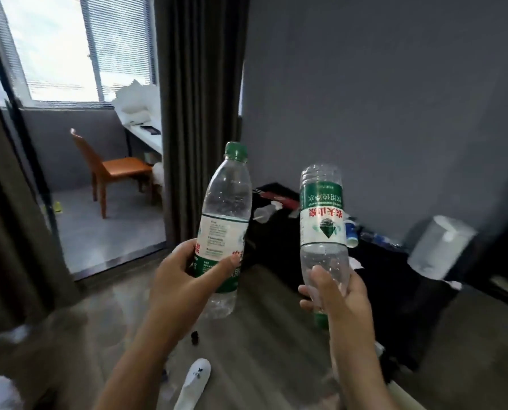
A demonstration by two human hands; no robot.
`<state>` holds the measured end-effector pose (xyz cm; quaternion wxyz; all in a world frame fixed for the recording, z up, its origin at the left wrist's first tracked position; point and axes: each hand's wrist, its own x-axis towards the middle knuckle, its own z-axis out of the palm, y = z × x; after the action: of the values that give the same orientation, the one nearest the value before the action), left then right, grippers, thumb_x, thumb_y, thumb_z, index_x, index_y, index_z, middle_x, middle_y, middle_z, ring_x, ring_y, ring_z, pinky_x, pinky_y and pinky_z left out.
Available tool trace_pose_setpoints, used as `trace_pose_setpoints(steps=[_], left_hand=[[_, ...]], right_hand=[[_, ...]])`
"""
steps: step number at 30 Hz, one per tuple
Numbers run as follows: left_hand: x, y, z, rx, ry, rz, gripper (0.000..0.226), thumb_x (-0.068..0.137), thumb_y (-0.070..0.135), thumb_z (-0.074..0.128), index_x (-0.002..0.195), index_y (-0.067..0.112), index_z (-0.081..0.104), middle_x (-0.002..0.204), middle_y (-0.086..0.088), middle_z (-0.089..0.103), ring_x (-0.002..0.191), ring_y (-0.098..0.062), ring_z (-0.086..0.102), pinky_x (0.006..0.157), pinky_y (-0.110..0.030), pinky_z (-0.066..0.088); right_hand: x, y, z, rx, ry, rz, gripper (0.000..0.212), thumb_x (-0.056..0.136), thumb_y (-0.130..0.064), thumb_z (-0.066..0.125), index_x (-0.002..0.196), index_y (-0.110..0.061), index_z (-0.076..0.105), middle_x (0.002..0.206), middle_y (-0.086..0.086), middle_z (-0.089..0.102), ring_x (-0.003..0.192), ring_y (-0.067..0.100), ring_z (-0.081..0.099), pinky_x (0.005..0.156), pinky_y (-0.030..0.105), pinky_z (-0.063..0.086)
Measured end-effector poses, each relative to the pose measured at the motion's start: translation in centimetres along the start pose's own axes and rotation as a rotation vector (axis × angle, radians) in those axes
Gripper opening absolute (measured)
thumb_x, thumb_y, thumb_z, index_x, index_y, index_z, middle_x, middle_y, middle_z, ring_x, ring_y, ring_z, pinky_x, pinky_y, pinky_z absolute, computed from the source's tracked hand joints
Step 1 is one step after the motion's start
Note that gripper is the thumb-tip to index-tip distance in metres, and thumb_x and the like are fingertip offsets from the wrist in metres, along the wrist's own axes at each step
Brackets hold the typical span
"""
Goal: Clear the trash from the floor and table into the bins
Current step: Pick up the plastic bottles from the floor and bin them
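Bottles fill both hands. The left hand [181, 279] wraps thumb and fingers round the lower label of a clear capped bottle [226, 202], which stands nearly upright, its green cap [236, 150] uppermost and leaning a little to the right. The right hand [341, 297] curls round the shoulder of a second bottle [322, 220] held upside down: the label reads inverted, the base points up, and a bit of green at the neck [320, 319] shows below the hand. Both look empty, and their long axes run roughly vertical, side by side but apart.

Beyond them, to the right, a dark table [394, 279] carries more litter, among it a blue-and-white cup [351, 232]. A pale cylinder [442, 247] stands at its far side; it is too blurred to say whether it is a bin. If it is, it lies right of and beyond both grips, nearer the right hand, so the inverted bottle would likely go first. A white sock [193, 383] lies on the floor [261, 335] below the arms.
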<state>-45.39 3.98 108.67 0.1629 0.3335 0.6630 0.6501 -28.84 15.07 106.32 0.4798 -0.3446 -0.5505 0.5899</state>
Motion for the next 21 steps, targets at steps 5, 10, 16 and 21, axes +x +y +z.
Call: trace_pose_setpoints(steps=[5,10,16,21], left_hand=[[-2.9,2.0,6.8,-0.039,-0.213,0.024,0.024,0.072,0.031,0.080,0.092,0.031,0.068,0.086,0.017,0.073,0.078,0.001,0.069,0.067,-0.018,0.052],[-7.4,5.3,13.9,-0.079,-0.402,0.099,0.025,0.071,0.029,0.082,0.093,0.030,0.069,0.088,0.014,0.074,0.081,-0.002,0.070,0.070,-0.023,0.054],[-15.7,10.7,24.9,-0.183,-0.629,0.214,0.030,0.070,0.036,0.082,0.096,0.033,0.067,0.092,0.018,0.073,0.085,-0.001,0.070,0.068,-0.020,0.054],[-27.2,13.8,35.8,-0.299,-0.896,0.176,0.026,0.071,0.026,0.080,0.092,0.033,0.067,0.089,0.020,0.073,0.082,0.001,0.069,0.063,-0.014,0.052]], right_hand=[[-4.0,-2.8,-8.6,-0.027,0.262,-0.029,0.032,0.084,-0.025,0.071,0.113,-0.019,0.057,0.098,0.006,0.070,0.076,0.015,0.072,0.055,0.020,0.055],[-8.3,-5.9,-16.6,-0.025,0.437,-0.102,0.035,0.084,-0.028,0.068,0.117,-0.020,0.058,0.098,0.004,0.071,0.081,0.018,0.072,0.061,0.024,0.056],[-14.3,-10.4,-28.9,-0.042,0.617,-0.222,0.029,0.083,-0.021,0.069,0.110,-0.026,0.060,0.097,-0.001,0.074,0.084,0.012,0.071,0.066,0.024,0.055],[-21.7,-13.3,-42.3,-0.109,0.880,-0.308,0.036,0.082,-0.014,0.071,0.115,-0.020,0.058,0.100,0.006,0.073,0.090,0.023,0.070,0.059,0.025,0.056]])
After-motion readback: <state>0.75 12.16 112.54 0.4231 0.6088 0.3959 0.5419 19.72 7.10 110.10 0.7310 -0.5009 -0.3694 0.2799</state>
